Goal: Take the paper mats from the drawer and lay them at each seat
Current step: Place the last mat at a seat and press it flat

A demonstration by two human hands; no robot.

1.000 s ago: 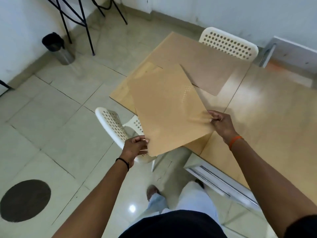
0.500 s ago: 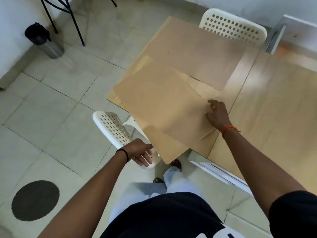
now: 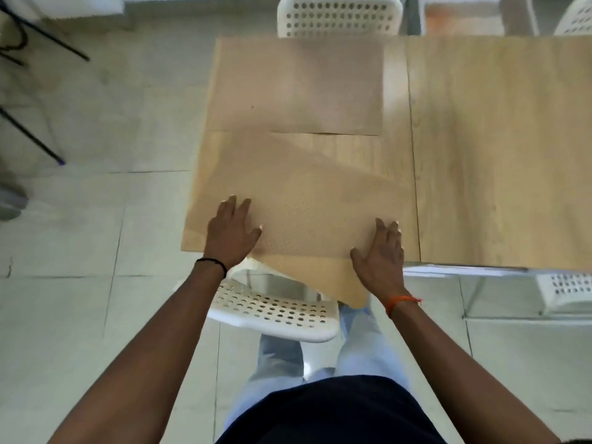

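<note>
Both sets of fingers lie straight and flat: left hand presses the near mat at its left side, right hand at its lower right corner. A second ago both hands pinched this mat in the air; half a second ago only the right touched it. It now rests on the worktop, skewed, one corner overhanging the near chair. The far mat lies square before the far chair. Judgement: second seat nearly set; squaring remains.
</note>
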